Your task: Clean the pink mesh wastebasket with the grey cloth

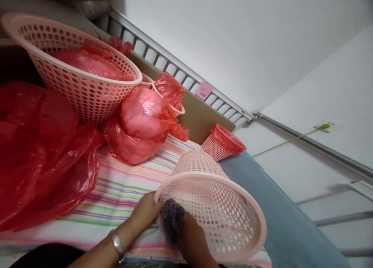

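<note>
Left hand (145, 213) grips the basket (215, 205) rim; right hand (189, 237), inside it, clenches a cloth (173, 219); pink note (204, 90) beyond, illegible.

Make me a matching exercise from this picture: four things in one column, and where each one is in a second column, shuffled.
Things:
1. Pink basket lying on its side
2. Small basket lined in red
3. Pink sticky note
4. Dark cloth

Places:
A. On the rail of the bed
B. Far end of the bed, by the brown board
C. Pressed inside a basket by the right hand
D. Rim gripped by the left hand

Pairs: 1-D, 2-B, 3-A, 4-C
</note>
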A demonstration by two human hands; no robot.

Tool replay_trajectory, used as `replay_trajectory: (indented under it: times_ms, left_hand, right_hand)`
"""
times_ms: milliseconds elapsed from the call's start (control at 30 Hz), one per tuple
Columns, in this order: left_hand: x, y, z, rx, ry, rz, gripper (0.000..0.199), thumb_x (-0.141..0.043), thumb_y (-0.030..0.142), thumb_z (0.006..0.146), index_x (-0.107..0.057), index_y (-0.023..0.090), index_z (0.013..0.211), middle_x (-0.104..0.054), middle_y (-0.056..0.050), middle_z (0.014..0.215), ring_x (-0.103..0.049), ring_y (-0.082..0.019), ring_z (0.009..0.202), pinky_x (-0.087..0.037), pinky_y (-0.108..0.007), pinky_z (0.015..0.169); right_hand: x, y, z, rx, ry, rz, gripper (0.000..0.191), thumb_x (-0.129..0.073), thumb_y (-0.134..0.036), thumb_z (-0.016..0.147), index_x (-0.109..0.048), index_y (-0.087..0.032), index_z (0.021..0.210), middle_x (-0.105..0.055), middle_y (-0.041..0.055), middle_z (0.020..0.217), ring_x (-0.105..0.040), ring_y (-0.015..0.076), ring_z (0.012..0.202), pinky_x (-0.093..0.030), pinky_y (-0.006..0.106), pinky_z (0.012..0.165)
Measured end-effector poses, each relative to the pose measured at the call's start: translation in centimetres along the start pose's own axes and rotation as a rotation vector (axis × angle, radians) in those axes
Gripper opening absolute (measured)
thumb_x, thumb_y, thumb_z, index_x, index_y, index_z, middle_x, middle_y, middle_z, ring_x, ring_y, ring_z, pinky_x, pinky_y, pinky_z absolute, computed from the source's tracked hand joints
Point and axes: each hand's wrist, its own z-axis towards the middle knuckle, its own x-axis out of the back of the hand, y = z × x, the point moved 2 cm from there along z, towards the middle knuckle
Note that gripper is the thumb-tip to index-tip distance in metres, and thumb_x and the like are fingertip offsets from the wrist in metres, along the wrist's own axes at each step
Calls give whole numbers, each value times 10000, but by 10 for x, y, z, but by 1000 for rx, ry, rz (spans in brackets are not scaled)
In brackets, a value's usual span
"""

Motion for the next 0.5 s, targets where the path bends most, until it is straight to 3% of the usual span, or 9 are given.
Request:
replay_trajectory:
  times_ms: [133,300,500]
  left_hand:
    - [6,0,3,6,44,63,290,-429,245,772,-687,113,786,-716,-112,767,-632,-221,716,-423,-278,643]
    - [10,2,4,28,62,89,278,-418,237,777,-670,119,762,-708,-110,738,-629,-216,687,-420,-271,621]
    - [14,5,5,29,33,44,251,-442,244,772,-668,147,823,-714,-85,800,-635,-210,740,-444,-279,681]
  right_hand:
    - [9,9,55,-96,44,-141,304,-446,-189,801,-594,-156,1064,-630,134,965,-610,249,895,-439,305,731]
    - [18,23,128,-235,107,-151,380,-391,-188,834,-535,-118,1179,-622,176,1025,-608,279,947,-450,361,754]
    - [16,44,168,-300,104,-129,447,-420,-245,849,-483,-178,1287,-614,158,1144,-591,257,1037,-451,330,792]
